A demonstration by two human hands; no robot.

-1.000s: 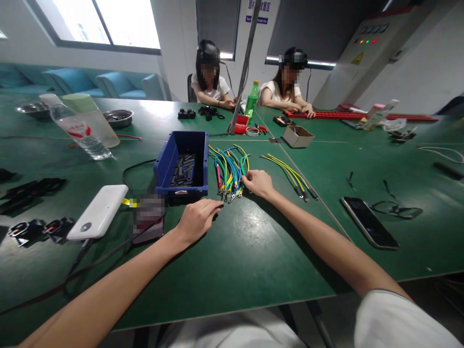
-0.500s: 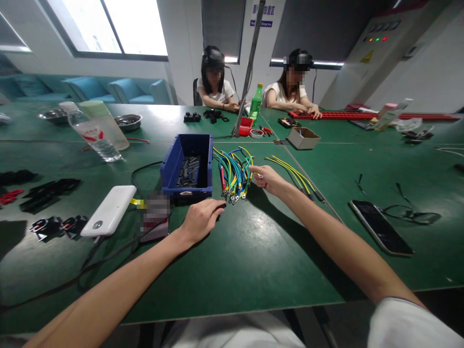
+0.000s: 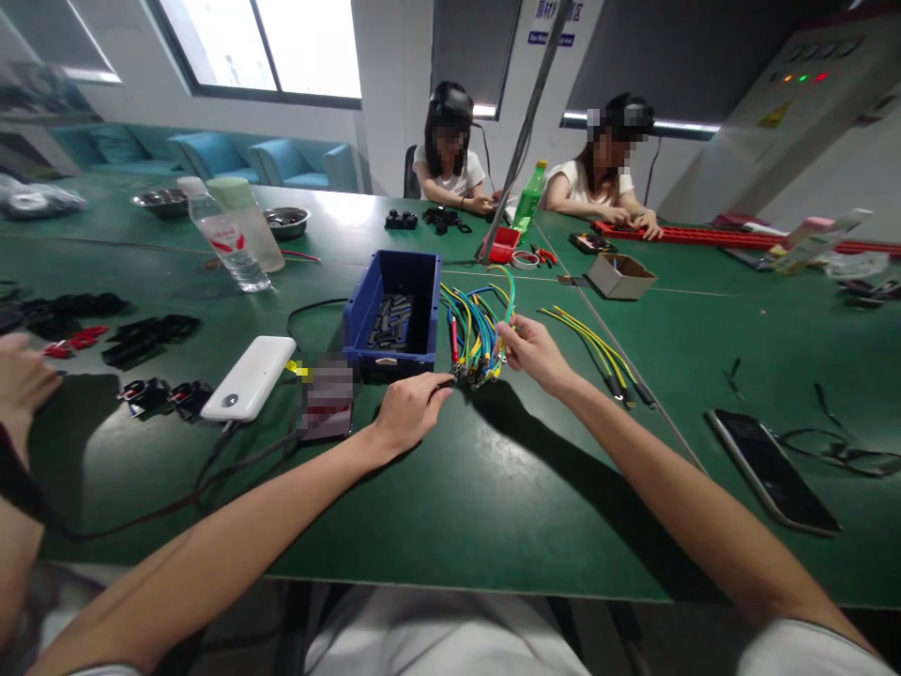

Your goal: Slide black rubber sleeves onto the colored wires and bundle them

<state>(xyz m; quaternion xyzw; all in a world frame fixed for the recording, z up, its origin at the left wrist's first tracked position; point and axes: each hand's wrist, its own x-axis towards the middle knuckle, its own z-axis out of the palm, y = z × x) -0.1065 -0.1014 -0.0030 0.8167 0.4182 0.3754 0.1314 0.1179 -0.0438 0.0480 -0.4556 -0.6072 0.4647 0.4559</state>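
Note:
My right hand [image 3: 533, 355] pinches a yellow-green wire [image 3: 508, 284] that arches up from the bundle. Beneath it lies the bundle of blue, yellow and green wires [image 3: 473, 324], with metal ring terminals at its near end. Just left of those ends, my left hand [image 3: 410, 413] is closed on a small dark piece at its fingertips, mostly hidden. A blue bin [image 3: 352, 329] holding several short black tubes [image 3: 391, 321] stands behind my left hand. To the right of my right hand lie several yellow-green wires [image 3: 598, 345] with black sleeves at their near ends.
A white power bank [image 3: 250, 378] with cables and a dark device [image 3: 328, 399] lie left. On the right are a phone [image 3: 772, 469] and glasses [image 3: 837, 449]. Another person's hand [image 3: 26, 376] is at the far left. Bottles [image 3: 232, 244] and a cardboard box [image 3: 620, 277] stand farther back.
The view has swung left, bringing another person's hand in at the left edge. My right hand has raised a wire from the bundle, and my left fingertips have moved closer to the terminals.

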